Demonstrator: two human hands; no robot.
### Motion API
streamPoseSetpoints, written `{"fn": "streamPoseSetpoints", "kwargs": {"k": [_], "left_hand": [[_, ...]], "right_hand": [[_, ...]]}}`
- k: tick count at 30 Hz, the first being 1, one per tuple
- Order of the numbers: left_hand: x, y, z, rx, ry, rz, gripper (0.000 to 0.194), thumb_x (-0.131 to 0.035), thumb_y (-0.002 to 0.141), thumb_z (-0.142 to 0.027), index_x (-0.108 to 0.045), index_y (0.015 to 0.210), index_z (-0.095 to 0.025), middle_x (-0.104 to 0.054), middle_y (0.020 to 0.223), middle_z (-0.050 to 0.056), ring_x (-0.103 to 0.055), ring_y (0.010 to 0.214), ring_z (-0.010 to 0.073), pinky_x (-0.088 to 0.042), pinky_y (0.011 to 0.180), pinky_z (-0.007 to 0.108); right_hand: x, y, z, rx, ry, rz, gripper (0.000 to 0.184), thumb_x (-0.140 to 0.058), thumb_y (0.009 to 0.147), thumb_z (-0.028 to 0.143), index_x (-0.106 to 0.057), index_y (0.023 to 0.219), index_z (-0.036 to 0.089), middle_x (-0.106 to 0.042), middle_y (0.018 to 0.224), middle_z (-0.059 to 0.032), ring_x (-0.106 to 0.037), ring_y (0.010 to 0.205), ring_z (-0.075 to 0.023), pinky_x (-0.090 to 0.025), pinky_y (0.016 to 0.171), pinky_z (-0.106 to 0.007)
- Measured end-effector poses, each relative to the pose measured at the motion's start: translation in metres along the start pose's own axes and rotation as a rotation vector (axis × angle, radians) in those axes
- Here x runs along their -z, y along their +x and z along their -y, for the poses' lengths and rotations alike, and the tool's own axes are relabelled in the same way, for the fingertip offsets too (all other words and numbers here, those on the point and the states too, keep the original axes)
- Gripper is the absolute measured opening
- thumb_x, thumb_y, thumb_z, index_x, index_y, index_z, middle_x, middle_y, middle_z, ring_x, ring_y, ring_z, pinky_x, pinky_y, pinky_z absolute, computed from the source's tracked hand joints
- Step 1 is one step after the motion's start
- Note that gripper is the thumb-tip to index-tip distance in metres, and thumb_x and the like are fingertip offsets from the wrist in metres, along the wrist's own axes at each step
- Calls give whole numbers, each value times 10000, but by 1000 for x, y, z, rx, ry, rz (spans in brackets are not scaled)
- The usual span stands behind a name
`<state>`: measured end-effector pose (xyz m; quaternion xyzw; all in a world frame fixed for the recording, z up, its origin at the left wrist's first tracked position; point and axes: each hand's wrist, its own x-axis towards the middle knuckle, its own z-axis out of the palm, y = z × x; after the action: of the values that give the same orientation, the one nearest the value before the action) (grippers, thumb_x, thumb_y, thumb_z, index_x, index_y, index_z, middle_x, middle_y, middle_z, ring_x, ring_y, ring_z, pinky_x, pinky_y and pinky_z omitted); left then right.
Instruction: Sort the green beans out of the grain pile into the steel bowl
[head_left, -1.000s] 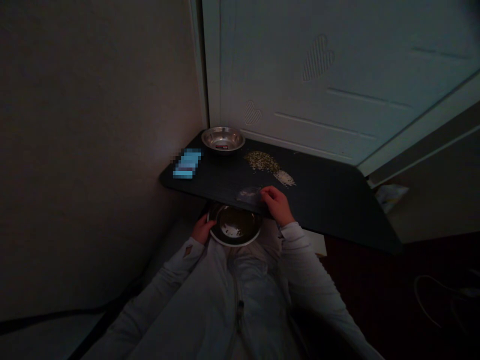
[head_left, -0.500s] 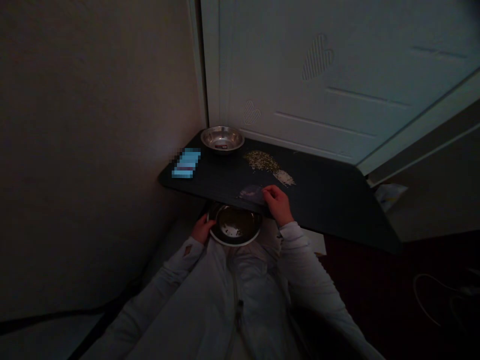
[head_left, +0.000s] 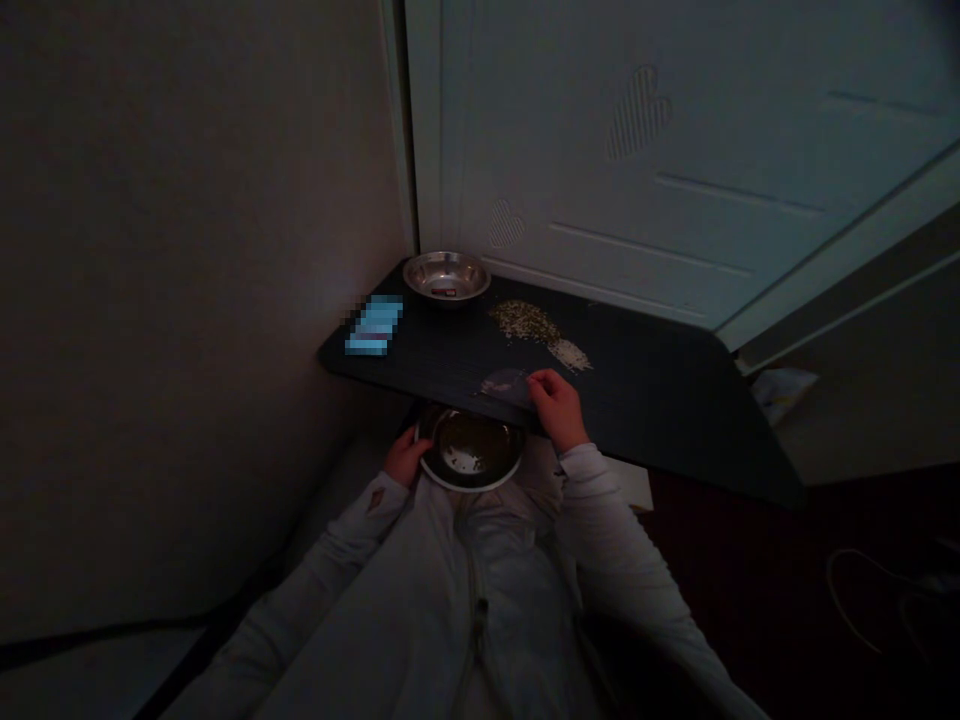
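Observation:
My left hand is closed on the left rim of a metal bowl, thumb over the edge. That bowl is on my lap, its far side under the table's front edge, with some dark bits visible inside. At the table's near edge, my right hand pinches a small clear plastic piece, whose exact kind I cannot make out. A few pale grains lie by its left end. Beyond the hand are a greenish-brown pile of grains and a smaller whitish pile, touching each other.
The dark table stands against a white door with heart reliefs. A second metal bowl sits at its back left corner, near a lit, pixelated phone-like screen. A pale cable lies on the floor at right.
The view has shifted very slightly. Both hands, the bowl and the plastic piece stay practically where they were.

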<state>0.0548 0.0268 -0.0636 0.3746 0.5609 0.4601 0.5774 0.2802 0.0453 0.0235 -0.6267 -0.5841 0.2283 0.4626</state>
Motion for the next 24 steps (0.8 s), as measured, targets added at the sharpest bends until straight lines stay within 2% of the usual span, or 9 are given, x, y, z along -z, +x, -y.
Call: {"fn": "streamPoseSetpoints", "kwargs": {"k": [7, 15, 24], "left_hand": [[-1, -2, -2, 2, 29, -55, 370, -600, 449, -247, -621, 806, -149, -648, 697, 23, -563, 739, 217, -411, 695, 317], [-1, -2, -3, 19, 65, -29, 381, -582, 467, -252, -609, 831, -145, -647, 719, 18, -559, 761, 210, -408, 706, 308], [2, 3, 4, 7, 23, -3, 381, -595, 479, -251, -604, 846, -150, -645, 734, 21, -556, 774, 212, -405, 713, 309]], "right_hand": [[0, 0, 1, 31, -25, 69, 195, -421, 686, 336, -522, 693, 170, -484, 561, 26, -447, 543, -98, -334, 532, -207], [-1, 0, 0, 19, 3, 6, 182, -419, 688, 325, -513, 692, 170, -478, 567, 27, -444, 543, -95, -331, 522, -203], [-2, 2, -3, 37, -25, 98, 229, -414, 685, 361, -534, 737, 173, -518, 587, 15, -460, 549, -101, -339, 526, -209]]}}
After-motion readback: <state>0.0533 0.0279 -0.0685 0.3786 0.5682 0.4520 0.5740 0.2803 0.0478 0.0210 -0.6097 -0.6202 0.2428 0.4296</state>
